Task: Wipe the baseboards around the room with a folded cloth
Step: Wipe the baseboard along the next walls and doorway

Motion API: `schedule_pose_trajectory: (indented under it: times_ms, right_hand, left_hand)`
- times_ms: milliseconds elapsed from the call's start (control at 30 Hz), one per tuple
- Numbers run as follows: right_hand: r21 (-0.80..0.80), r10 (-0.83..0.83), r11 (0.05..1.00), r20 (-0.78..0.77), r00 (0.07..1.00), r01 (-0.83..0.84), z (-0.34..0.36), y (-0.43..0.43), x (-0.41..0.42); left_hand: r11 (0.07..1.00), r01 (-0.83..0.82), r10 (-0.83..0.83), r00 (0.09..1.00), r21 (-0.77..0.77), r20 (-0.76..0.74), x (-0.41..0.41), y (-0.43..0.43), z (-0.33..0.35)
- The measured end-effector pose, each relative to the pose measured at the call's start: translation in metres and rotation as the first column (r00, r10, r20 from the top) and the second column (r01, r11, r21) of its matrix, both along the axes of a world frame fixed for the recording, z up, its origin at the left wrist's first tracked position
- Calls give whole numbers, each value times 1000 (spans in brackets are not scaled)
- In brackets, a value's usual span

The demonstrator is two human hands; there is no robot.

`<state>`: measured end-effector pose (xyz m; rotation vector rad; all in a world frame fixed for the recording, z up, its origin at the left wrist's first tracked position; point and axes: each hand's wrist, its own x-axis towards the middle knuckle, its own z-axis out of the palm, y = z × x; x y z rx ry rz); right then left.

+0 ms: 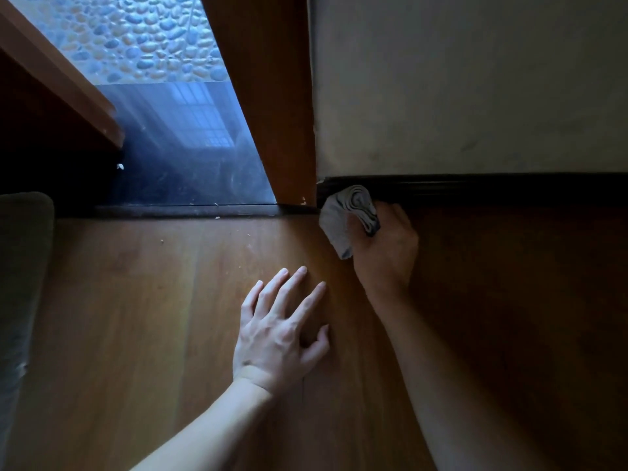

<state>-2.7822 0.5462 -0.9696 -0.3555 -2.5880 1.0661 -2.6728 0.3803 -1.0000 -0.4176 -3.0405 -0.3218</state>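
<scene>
A dark baseboard [492,192] runs along the foot of a pale wall [475,79] on the right. My right hand [387,246] grips a folded grey-and-white patterned cloth [350,215] and holds it against the baseboard's left end, beside the wooden door frame [272,113]. My left hand [282,331] lies flat on the wooden floor [153,300] with its fingers spread, a little below and left of the right hand. The part of the baseboard behind the cloth is hidden.
A glass panel [190,147] with a dark threshold strip [176,210] fills the doorway; pebbles show beyond it. A wooden furniture edge [57,73] juts in at upper left. A grey cushioned edge [20,266] stands along the left. Small crumbs dot the floor near the threshold.
</scene>
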Motion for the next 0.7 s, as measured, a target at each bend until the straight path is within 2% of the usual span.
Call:
schedule_pose_trajectory:
  times_ms: [133,300,467,633,700]
  right_hand:
    - [-67,-150,987,-43,988,147,-1,9,6]
    - [-73,-70,995,-80,994,64,-2,0,7]
    - [-88,-222,973,-90,971,215,-8,17,7]
    - [-60,-77,995,-66,995,73,-1,8,6]
    - [-62,-118,992,-82,990,113,-2,14,6]
  left_hand:
    - [1000,3,-3,1000,-26,4,1,3,3]
    - [1000,-2,2,1000,-8,-12,2,1,-2]
    - [1000,-1,2,999,-19,33,0,2,0]
    - [1000,-5,5,999,-5,42,0,3,10]
    - [1000,2,-2,1000,-2,-13,0,5,11]
